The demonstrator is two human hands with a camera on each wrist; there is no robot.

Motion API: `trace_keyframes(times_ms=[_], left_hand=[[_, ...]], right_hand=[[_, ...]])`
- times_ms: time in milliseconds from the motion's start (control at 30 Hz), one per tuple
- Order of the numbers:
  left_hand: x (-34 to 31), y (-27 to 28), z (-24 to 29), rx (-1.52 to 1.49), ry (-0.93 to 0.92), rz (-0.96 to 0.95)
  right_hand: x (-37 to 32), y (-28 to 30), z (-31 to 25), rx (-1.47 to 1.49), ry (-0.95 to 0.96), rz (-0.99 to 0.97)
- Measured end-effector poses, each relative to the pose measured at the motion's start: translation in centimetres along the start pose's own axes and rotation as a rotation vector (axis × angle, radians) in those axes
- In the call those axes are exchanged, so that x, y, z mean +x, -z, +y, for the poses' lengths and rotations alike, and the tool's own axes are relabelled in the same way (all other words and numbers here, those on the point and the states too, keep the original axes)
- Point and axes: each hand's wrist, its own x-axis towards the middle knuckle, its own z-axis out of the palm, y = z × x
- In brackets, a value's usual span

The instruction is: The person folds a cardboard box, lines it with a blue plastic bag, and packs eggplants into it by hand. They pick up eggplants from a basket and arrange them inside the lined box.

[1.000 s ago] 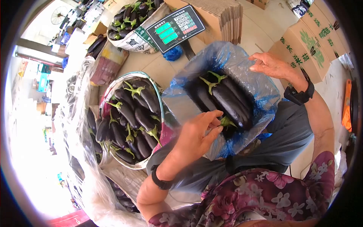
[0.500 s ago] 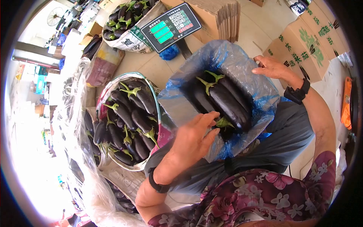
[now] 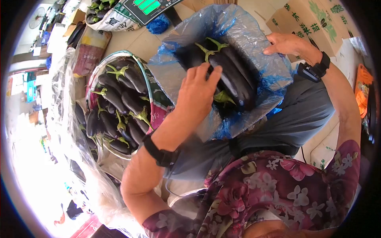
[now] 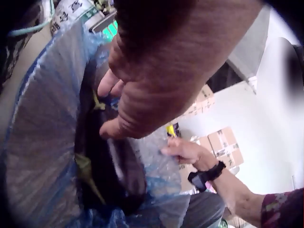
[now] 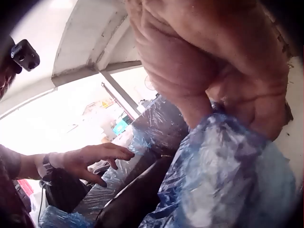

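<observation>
Several dark purple eggplants (image 3: 233, 79) with green stems lie side by side in a container lined with a blue translucent plastic bag (image 3: 270, 89). My left hand (image 3: 197, 89) reaches over the left side of the eggplants, fingertips close to a stem end. In the right wrist view, that left hand (image 5: 92, 159) has its fingers loosely extended above an eggplant (image 5: 135, 194). At the far right rim, my right hand (image 3: 291, 44) pinches the bag's edge between thumb and fingers. The plastic bunches up under the right hand (image 5: 209, 85) in its own wrist view.
A round sack-lined basket (image 3: 148, 75) full of eggplants stands left of the bag. Behind are a scale display (image 3: 145, 8), another eggplant sack (image 3: 115, 22) and a printed cardboard carton (image 3: 301, 22). Clear plastic sheeting (image 3: 65, 119) runs along the left.
My left hand has moved up and left from the near-end stem toward the eggplants' far stem ends. The right hand stays at the bag's rim. The head view has shifted, so surroundings appear higher.
</observation>
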Motion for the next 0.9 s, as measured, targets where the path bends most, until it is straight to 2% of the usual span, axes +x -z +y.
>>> trace_keyframes(times_ms=[33, 67, 133, 167, 233, 267, 333, 367, 433, 467, 533, 567, 633, 667, 700, 733, 767, 833, 867, 900], left_hand=[[0.5, -0.9, 0.1, 0.097, -0.094, -0.017], [1.1, -1.7, 0.3, 0.094, -0.093, -0.017], [2.5, -3.1, 0.6, 0.176, -0.268, -0.040], [3.3, -3.8, 0.5, 0.177, -0.270, -0.042], [5.0, -5.2, 0.2, 0.195, -0.479, -0.154], [5.6, -5.4, -0.1, 0.193, -0.484, -0.160], [6.0, -5.8, -1.1, 0.200, -0.598, -0.150], [6.0, -5.3, -1.3, 0.197, -0.604, -0.159], [5.7, -3.3, -1.1, 0.092, -0.542, -0.088], [5.6, -1.9, -0.7, 0.085, -0.550, -0.104], [5.8, 2.1, 0.6, -0.166, -0.382, 0.139], [5.8, 4.3, 1.4, -0.259, -0.243, 0.152], [5.7, 7.4, 1.9, -0.442, -0.025, 0.185], [5.6, 8.6, 2.2, -0.531, 0.051, 0.206], [5.9, 10.5, 3.4, -0.579, 0.228, 0.208], [6.1, 10.2, 3.2, -0.690, 0.232, 0.274], [6.1, 9.4, 2.4, -0.721, 0.294, 0.249], [5.7, 7.1, 0.6, -0.774, 0.421, 0.170], [5.6, 5.7, -0.1, -0.796, 0.485, 0.114], [5.3, 4.7, -0.9, -0.787, 0.473, 0.063]], right_hand=[[-0.5, -0.1, -0.1, -0.022, -0.019, 0.028], [-0.6, 0.0, -0.2, -0.024, -0.021, 0.026], [-0.8, 0.0, -0.5, -0.112, -0.058, 0.026], [-1.1, 0.0, -1.0, -0.109, -0.059, 0.026], [-2.1, 0.2, -1.8, -0.248, -0.067, 0.047], [-2.0, 0.5, -1.5, -0.241, -0.070, 0.046], [-1.5, 0.8, -0.8, -0.608, 0.177, 0.186], [-1.2, 0.6, -0.4, -0.599, 0.173, 0.184], [-0.5, -0.2, 0.6, -0.707, 0.713, 1.071], [-0.8, 0.0, 0.0, -0.695, 0.698, 1.068], [-1.4, 1.2, -3.0, -0.453, 0.539, 0.595], [-0.6, 0.2, -3.3, -0.439, 0.528, 0.599], [1.8, -3.2, -3.5, -0.397, 0.860, 0.670], [2.3, -4.1, -4.1, -0.390, 0.857, 0.671], [2.8, -4.8, -4.9, -0.575, 0.785, 0.457], [3.2, -5.4, -5.3, -0.754, 0.707, 0.240], [3.5, -6.4, -5.2, -0.752, 0.713, 0.243], [3.8, -8.3, -4.6, -0.910, 0.883, 0.273], [4.1, -8.8, -4.7, -0.909, 0.885, 0.275], [4.4, -9.3, -4.8, -0.929, 0.883, 0.255]])
